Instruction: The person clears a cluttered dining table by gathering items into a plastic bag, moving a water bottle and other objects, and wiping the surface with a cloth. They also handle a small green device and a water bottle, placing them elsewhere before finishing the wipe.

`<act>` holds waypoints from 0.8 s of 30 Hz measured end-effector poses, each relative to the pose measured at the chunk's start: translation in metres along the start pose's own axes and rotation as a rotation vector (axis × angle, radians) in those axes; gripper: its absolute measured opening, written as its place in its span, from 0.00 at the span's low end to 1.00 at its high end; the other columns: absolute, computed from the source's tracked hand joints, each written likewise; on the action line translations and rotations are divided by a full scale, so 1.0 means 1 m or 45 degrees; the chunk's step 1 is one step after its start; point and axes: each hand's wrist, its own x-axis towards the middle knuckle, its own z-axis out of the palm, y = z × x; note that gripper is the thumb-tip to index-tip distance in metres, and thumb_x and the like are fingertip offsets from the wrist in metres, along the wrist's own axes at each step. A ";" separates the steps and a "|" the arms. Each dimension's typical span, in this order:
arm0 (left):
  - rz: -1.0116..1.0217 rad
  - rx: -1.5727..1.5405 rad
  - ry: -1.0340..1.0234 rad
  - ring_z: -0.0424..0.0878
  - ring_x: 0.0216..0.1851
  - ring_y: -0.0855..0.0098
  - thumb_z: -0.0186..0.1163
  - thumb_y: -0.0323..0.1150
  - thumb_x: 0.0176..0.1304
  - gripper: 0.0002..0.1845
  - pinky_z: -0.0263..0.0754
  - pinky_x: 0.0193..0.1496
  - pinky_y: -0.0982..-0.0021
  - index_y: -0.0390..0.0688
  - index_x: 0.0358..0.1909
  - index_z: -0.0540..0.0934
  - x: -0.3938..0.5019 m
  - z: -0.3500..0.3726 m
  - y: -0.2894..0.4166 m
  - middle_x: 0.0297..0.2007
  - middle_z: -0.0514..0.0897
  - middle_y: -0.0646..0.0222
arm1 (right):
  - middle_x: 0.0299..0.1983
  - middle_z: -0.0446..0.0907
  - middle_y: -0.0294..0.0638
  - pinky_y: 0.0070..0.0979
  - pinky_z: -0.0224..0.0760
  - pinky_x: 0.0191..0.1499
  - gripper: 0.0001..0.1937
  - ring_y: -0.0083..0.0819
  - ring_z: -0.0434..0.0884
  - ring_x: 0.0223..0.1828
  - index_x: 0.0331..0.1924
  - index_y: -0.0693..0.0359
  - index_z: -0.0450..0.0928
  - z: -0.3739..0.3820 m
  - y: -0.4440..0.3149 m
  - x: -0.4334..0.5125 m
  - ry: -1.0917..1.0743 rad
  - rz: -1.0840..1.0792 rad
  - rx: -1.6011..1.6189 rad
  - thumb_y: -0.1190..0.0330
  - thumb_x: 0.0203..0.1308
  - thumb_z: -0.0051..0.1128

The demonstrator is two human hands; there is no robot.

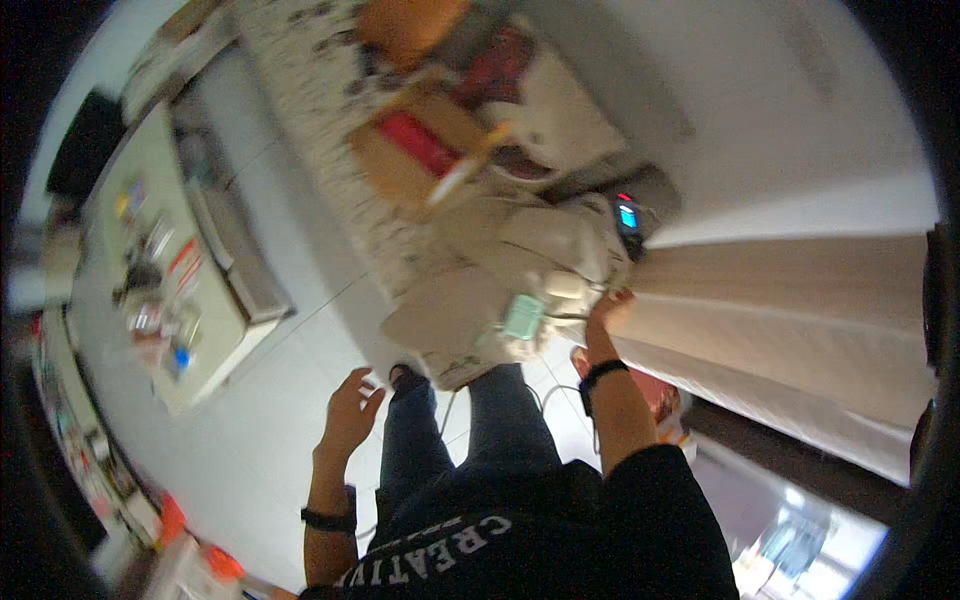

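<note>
My left hand (354,409) hangs over the pale tiled floor with its fingers apart and nothing in them. My right hand (611,306) reaches to the end of the sofa, near the beige curtain (750,300); blur hides whether its fingers hold anything. Just left of it lie a white rounded object (566,286) and a mint-green case-like object (523,316), with dark cables close by. Beige crumpled cloth (517,240) covers this end of the sofa. Beyond my right hand, a small dark device (628,217) with a lit screen stands by the wall.
On the sofa (300,90) are a brown box (405,157) with a red patch and an orange item (412,26). A low table (217,360) at the left bears several small things. Cables run over the floor by my legs. A shelf (82,435) stands far left.
</note>
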 end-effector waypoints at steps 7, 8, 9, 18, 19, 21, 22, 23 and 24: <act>-0.156 -0.135 0.135 0.80 0.48 0.52 0.59 0.42 0.61 0.26 0.74 0.52 0.56 0.34 0.55 0.72 -0.052 -0.045 -0.074 0.45 0.81 0.48 | 0.54 0.76 0.47 0.38 0.67 0.52 0.19 0.39 0.75 0.52 0.60 0.57 0.70 0.007 -0.034 -0.051 -0.382 0.522 0.704 0.61 0.68 0.48; -0.158 -0.114 0.197 0.80 0.47 0.52 0.59 0.42 0.61 0.26 0.74 0.52 0.56 0.34 0.56 0.71 -0.062 -0.054 -0.084 0.44 0.82 0.49 | 0.53 0.76 0.47 0.39 0.68 0.50 0.19 0.37 0.76 0.51 0.59 0.56 0.71 0.009 -0.051 -0.066 -0.415 0.611 0.790 0.60 0.68 0.48; -0.148 -0.110 0.245 0.81 0.47 0.52 0.59 0.42 0.61 0.26 0.74 0.51 0.56 0.34 0.56 0.71 -0.069 -0.060 -0.092 0.43 0.82 0.49 | 0.52 0.76 0.47 0.40 0.69 0.48 0.19 0.36 0.76 0.50 0.59 0.55 0.71 0.010 -0.069 -0.080 -0.415 0.653 0.779 0.59 0.68 0.48; -0.368 -0.262 0.602 0.83 0.41 0.58 0.62 0.44 0.63 0.24 0.77 0.46 0.59 0.40 0.54 0.73 -0.101 -0.105 -0.174 0.38 0.85 0.57 | 0.32 0.78 0.40 0.29 0.66 0.27 0.10 0.29 0.76 0.30 0.46 0.61 0.75 0.050 -0.139 -0.162 -0.952 0.519 0.764 0.64 0.69 0.48; -0.400 -0.293 0.627 0.83 0.42 0.56 0.62 0.45 0.62 0.24 0.76 0.47 0.58 0.40 0.53 0.74 -0.105 -0.110 -0.183 0.39 0.85 0.56 | 0.33 0.79 0.41 0.29 0.67 0.25 0.11 0.30 0.78 0.30 0.45 0.62 0.76 0.057 -0.135 -0.165 -1.055 0.551 0.917 0.64 0.71 0.46; -0.426 -0.306 0.768 0.82 0.41 0.54 0.63 0.45 0.60 0.24 0.75 0.48 0.58 0.40 0.51 0.76 -0.111 -0.120 -0.201 0.41 0.84 0.54 | 0.28 0.76 0.38 0.28 0.65 0.24 0.11 0.27 0.76 0.28 0.39 0.60 0.74 0.065 -0.125 -0.171 -1.100 0.551 0.919 0.63 0.71 0.45; -0.414 -0.287 0.888 0.82 0.40 0.55 0.64 0.46 0.59 0.24 0.76 0.48 0.58 0.40 0.50 0.77 -0.108 -0.129 -0.211 0.42 0.83 0.53 | 0.26 0.75 0.37 0.27 0.64 0.23 0.11 0.26 0.75 0.27 0.36 0.59 0.74 0.069 -0.120 -0.173 -1.092 0.629 0.933 0.62 0.71 0.44; -0.440 -0.292 0.981 0.82 0.39 0.56 0.65 0.46 0.58 0.24 0.76 0.47 0.59 0.40 0.50 0.77 -0.106 -0.136 -0.221 0.43 0.82 0.53 | 0.26 0.74 0.36 0.27 0.63 0.23 0.11 0.26 0.74 0.27 0.35 0.59 0.73 0.070 -0.116 -0.173 -1.017 0.602 0.777 0.62 0.71 0.43; -0.424 -0.340 1.082 0.82 0.36 0.59 0.68 0.45 0.56 0.26 0.77 0.46 0.60 0.38 0.50 0.77 -0.102 -0.148 -0.234 0.45 0.80 0.52 | 0.25 0.73 0.36 0.27 0.62 0.23 0.11 0.25 0.73 0.27 0.34 0.58 0.72 0.073 -0.114 -0.173 -0.919 0.644 0.633 0.62 0.71 0.43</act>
